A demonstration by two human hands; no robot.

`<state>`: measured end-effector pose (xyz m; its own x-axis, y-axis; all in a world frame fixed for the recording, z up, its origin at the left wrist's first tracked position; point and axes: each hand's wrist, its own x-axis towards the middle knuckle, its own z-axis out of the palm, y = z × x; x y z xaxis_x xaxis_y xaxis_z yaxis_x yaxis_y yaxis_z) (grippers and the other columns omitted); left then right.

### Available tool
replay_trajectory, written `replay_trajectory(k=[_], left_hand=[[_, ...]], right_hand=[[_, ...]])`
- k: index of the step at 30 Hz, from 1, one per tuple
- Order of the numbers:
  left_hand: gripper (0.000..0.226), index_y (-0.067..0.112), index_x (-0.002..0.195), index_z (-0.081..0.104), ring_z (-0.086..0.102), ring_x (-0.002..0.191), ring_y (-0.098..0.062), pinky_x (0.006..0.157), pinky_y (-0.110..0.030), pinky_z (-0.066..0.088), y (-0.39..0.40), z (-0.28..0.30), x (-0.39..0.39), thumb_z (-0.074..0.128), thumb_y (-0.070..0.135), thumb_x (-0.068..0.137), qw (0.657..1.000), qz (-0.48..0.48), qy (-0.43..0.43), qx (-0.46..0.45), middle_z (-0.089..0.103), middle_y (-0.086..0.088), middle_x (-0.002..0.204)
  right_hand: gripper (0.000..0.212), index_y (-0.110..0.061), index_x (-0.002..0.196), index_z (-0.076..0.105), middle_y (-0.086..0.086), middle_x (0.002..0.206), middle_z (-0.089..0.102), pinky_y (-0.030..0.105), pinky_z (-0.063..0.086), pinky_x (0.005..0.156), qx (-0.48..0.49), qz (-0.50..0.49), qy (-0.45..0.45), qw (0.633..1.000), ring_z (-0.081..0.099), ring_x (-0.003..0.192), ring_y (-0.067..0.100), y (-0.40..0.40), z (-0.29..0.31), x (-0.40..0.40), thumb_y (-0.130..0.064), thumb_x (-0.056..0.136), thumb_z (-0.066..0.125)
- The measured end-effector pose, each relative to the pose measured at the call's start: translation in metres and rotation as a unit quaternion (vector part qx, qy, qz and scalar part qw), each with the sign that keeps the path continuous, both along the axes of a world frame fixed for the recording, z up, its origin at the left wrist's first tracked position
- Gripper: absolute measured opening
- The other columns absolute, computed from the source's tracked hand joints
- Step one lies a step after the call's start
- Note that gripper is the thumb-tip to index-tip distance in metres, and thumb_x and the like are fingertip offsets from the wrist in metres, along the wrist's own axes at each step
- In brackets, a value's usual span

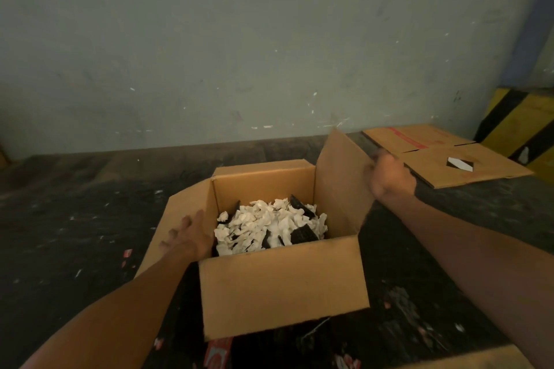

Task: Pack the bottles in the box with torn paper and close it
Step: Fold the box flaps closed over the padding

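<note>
An open cardboard box (pixel 281 284) stands on the dark floor in front of me, all its flaps up or spread. Inside lies a heap of torn white paper (pixel 266 226) with dark divider edges (pixel 302 234) poking through; no bottles show. My left hand (pixel 187 234) rests flat, fingers spread, on the inner face of the left flap (pixel 168 219). My right hand (pixel 388 175) grips the outer edge of the raised right flap (pixel 338 183).
A flattened cardboard box (pixel 449 156) with red print lies on the floor at the back right. Behind it stands a yellow-and-black striped block (pixel 521 126). A grey wall (pixel 239 39) closes the back. Scraps litter the dark floor (pixel 75 219).
</note>
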<state>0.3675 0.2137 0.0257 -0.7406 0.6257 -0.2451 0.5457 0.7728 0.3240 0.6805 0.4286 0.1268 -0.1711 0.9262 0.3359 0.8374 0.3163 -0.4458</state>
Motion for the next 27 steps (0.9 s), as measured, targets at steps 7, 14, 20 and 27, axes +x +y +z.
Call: replay_trajectory(k=[7,14,20,27], left_hand=[[0.07,0.033,0.153,0.011,0.019,0.142,-0.048,0.114,-0.064,0.018,-0.033,-0.007,0.006,0.04,0.058,0.094,0.998,0.038,-0.046,0.034,0.013,-0.011,0.161],[0.069,0.036,0.15,0.019,0.002,0.145,-0.05,0.113,-0.069,0.009,-0.072,-0.017,0.019,0.039,0.066,0.092,0.985,0.113,-0.072,0.107,0.004,-0.014,0.163],[0.095,0.029,0.155,-0.008,0.012,0.144,-0.049,0.114,-0.061,0.024,-0.103,-0.02,0.014,0.062,0.045,0.092,0.848,0.352,-0.262,0.299,-0.003,-0.019,0.163],[0.082,0.025,0.157,0.003,0.043,0.132,-0.038,0.11,-0.051,0.037,-0.107,0.006,0.016,0.056,0.017,0.096,0.736,0.394,-0.274,0.478,0.038,-0.018,0.151]], right_hand=[[0.028,-0.015,0.12,0.062,0.006,0.11,0.064,0.045,0.056,0.08,0.04,0.14,-0.07,0.987,0.066,0.093,0.025,-0.056,-0.011,-0.075,-0.027,0.097,0.053],[0.042,-0.019,0.135,0.048,0.01,0.139,0.04,0.049,0.036,0.101,-0.049,0.166,-0.209,0.962,0.037,0.127,0.033,-0.093,-0.067,-0.111,-0.037,0.098,0.041],[0.062,-0.016,0.145,0.04,0.011,0.153,0.031,0.05,0.023,0.109,-0.112,0.196,-0.268,0.936,0.027,0.138,0.032,-0.104,-0.111,-0.107,-0.051,0.099,0.015],[0.063,-0.017,0.154,0.021,0.006,0.164,0.01,0.048,0.012,0.118,-0.152,0.224,-0.27,0.924,0.009,0.149,0.026,-0.099,-0.111,-0.102,-0.05,0.1,0.014]])
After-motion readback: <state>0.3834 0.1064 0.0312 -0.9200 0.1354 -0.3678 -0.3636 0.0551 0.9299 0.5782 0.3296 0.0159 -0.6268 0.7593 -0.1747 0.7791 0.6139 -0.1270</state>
